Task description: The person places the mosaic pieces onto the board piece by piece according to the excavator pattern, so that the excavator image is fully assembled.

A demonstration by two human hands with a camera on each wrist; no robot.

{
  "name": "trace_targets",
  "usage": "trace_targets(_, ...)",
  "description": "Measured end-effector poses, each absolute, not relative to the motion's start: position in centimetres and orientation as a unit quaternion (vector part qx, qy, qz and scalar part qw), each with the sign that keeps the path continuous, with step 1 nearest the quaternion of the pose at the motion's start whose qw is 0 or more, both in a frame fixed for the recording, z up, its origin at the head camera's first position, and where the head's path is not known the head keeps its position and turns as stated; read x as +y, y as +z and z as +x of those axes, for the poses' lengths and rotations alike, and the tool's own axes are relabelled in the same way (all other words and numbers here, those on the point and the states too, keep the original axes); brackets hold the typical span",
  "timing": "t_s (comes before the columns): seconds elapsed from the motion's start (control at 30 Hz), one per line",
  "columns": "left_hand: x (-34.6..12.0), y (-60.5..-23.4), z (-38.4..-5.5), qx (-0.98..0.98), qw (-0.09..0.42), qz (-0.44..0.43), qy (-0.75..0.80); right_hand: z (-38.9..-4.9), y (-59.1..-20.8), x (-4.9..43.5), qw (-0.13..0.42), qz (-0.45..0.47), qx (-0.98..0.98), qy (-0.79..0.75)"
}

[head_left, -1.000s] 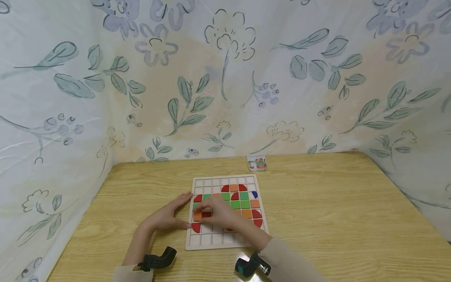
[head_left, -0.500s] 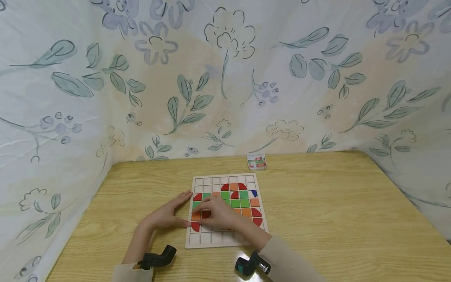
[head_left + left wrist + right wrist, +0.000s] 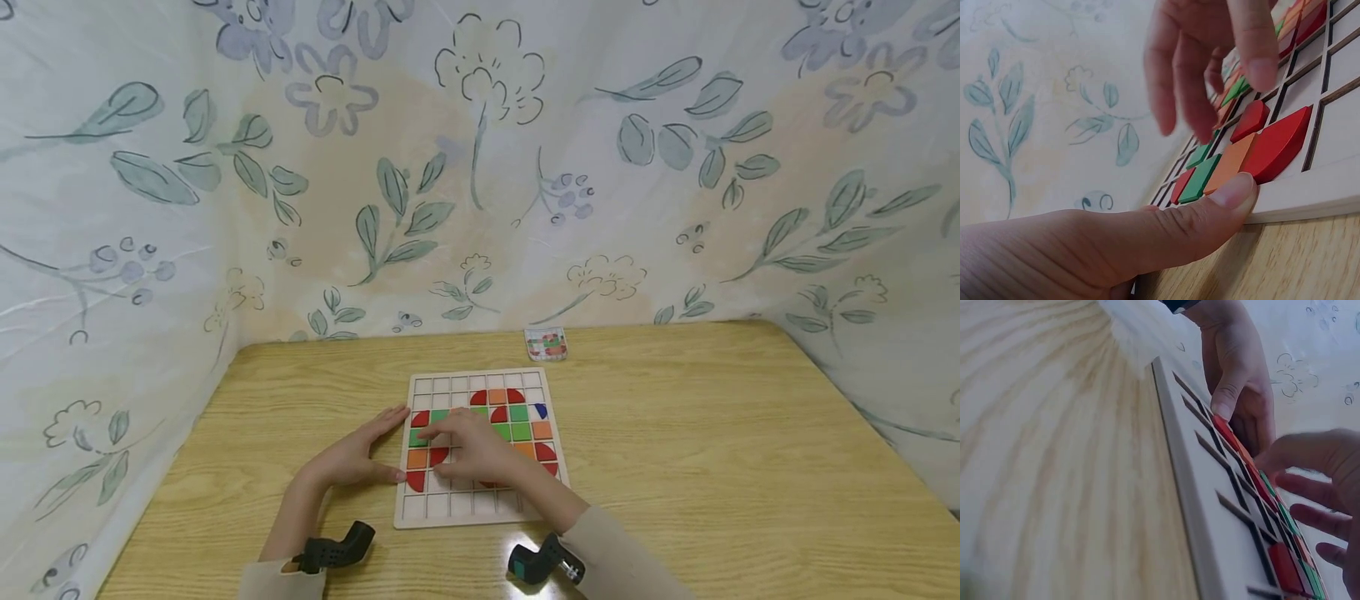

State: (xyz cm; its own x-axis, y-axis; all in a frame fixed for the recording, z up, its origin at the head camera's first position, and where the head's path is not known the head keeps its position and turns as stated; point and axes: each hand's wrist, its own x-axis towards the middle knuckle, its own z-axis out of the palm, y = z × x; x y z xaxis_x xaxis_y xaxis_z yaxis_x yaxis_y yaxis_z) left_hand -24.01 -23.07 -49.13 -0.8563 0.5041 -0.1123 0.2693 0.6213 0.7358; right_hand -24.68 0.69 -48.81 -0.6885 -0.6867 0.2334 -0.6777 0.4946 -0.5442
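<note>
A square wooden grid board (image 3: 435,507) lies on the table, its cells partly filled with flat red, green and orange tiles. My left hand (image 3: 348,458) rests at the board's left edge; in the left wrist view the thumb touches the rim beside a red quarter-circle tile (image 3: 1279,145). Over the left half of the board hovers my right hand (image 3: 480,450), fingers and thumb apart, nothing between them. Just left of its thumb sit another red quarter-circle tile (image 3: 438,456) and an orange square tile (image 3: 417,459). Some middle cells are hidden under this hand.
A small card printed with a coloured grid pattern (image 3: 547,344) lies behind the board. One blue piece (image 3: 541,411) sits at the board's right side. The wooden table (image 3: 697,450) extends to both sides, and a floral cloth (image 3: 510,200) hangs behind it.
My right hand has drawn back slightly to the right from the orange tile, its fingers spreading. The orange and red tiles at the left now show more fully. My left hand stays put.
</note>
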Motion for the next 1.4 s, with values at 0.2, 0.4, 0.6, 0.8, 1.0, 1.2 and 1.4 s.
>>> trace_targets(0.2,-23.16,-49.17,-24.02,0.889,0.154,0.218,0.373,-24.37,-48.75,1.20,0.006,-0.385,0.876,-0.289)
trace_targets(0.4,-23.15,-49.14,-24.03,0.888,0.152,0.219,0.374,-24.24,-48.62,1.06,0.008,-0.387,0.876,-0.287)
trace_targets(0.6,-23.03,-49.09,-24.02,0.889,0.150,0.222,0.372,-24.10,-48.69,0.85,0.024,-0.371,0.873,-0.315)
trace_targets(0.8,-23.00,-49.00,-23.97,0.889,0.150,0.216,0.375,-23.93,-48.81,0.67,0.001,-0.394,0.861,-0.322)
trace_targets(1.0,-23.03,-49.06,-23.97,0.889,0.152,0.216,0.373,-23.96,-48.99,0.79,0.010,-0.397,0.851,-0.343)
trace_targets(1.2,-22.97,-48.92,-23.88,0.888,0.152,0.216,0.376,-24.03,-49.13,0.90,0.016,-0.395,0.844,-0.363)
trace_targets(1.4,-22.96,-48.85,-23.86,0.888,0.153,0.214,0.376,-24.04,-49.04,0.83,0.022,-0.385,0.845,-0.372)
